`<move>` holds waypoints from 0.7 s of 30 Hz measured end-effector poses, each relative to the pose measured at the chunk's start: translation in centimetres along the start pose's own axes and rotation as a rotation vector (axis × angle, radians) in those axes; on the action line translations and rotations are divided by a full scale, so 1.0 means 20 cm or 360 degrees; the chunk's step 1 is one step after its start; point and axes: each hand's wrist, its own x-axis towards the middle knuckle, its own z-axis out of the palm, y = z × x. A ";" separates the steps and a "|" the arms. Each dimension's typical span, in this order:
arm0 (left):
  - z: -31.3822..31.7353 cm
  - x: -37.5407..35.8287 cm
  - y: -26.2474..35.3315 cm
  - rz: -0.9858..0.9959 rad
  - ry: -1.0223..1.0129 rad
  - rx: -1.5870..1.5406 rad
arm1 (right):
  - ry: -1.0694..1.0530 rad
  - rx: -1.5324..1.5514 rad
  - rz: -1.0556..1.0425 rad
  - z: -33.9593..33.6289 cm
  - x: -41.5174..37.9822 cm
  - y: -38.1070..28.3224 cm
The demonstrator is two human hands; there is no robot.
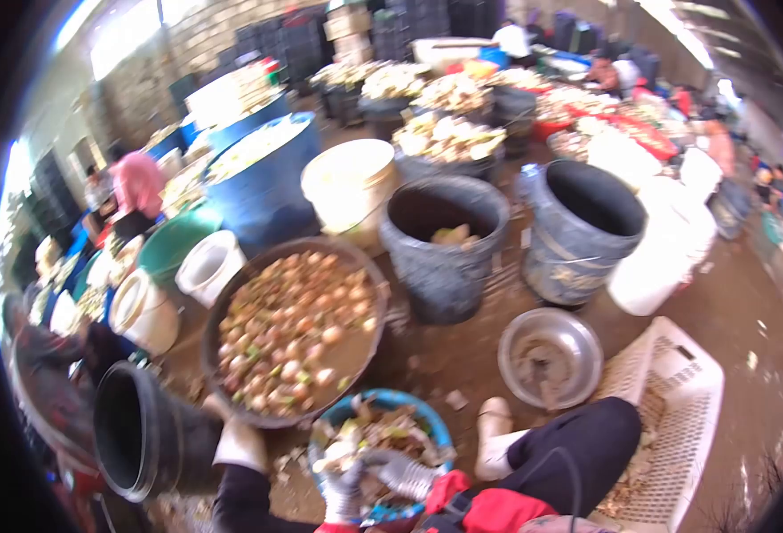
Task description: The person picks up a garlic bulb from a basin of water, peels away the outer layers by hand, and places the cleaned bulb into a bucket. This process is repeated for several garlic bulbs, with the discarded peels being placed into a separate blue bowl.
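Note:
My left hand [345, 494], in a grey-white glove, is closed over the blue tub [438, 423] between my legs. Close beside it, my right hand [402, 473], gloved the same way, is bent with its fingers closed toward the left hand. What lies between the fingers is blurred and small, so I cannot make it out. Pale and brownish vegetable scraps [390, 428] fill the tub beneath and around both hands. Just beyond the tub stands a wide brown basin [375, 282] of round, pale-brown vegetables [289, 333] in murky water.
A black bucket [127, 433] leans at my left. Ahead are a grey bucket [445, 266] with some scraps and another dark bucket [578, 235]. A metal bowl [509, 355] and a white crate [707, 382] are on my right. Blue barrels [271, 200] and several people are farther back.

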 end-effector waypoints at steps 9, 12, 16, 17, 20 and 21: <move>-0.29 -0.01 -0.16 -0.0799 0.0337 -0.1017 | 0.0305 -0.0399 0.0200 -0.15 0.02 -0.03; -0.27 -0.10 -0.08 -0.0143 0.0060 -0.0213 | 0.0687 0.0104 0.0515 -0.26 0.02 0.00; -0.29 -0.06 -0.11 -0.0986 0.0276 -0.1003 | 0.0806 -0.0327 0.0323 -0.22 0.01 0.02; -0.30 -0.05 -0.14 -0.0989 0.0285 -0.1006 | 0.0797 -0.0329 0.0328 -0.23 0.00 0.02; -0.31 -0.02 -0.10 -0.0645 0.0589 -0.0458 | 0.1116 0.0657 0.0160 -0.29 0.01 0.02; -0.32 -0.03 -0.05 -0.0641 0.0584 -0.0462 | 0.1200 0.0692 0.0178 -0.32 -0.01 -0.04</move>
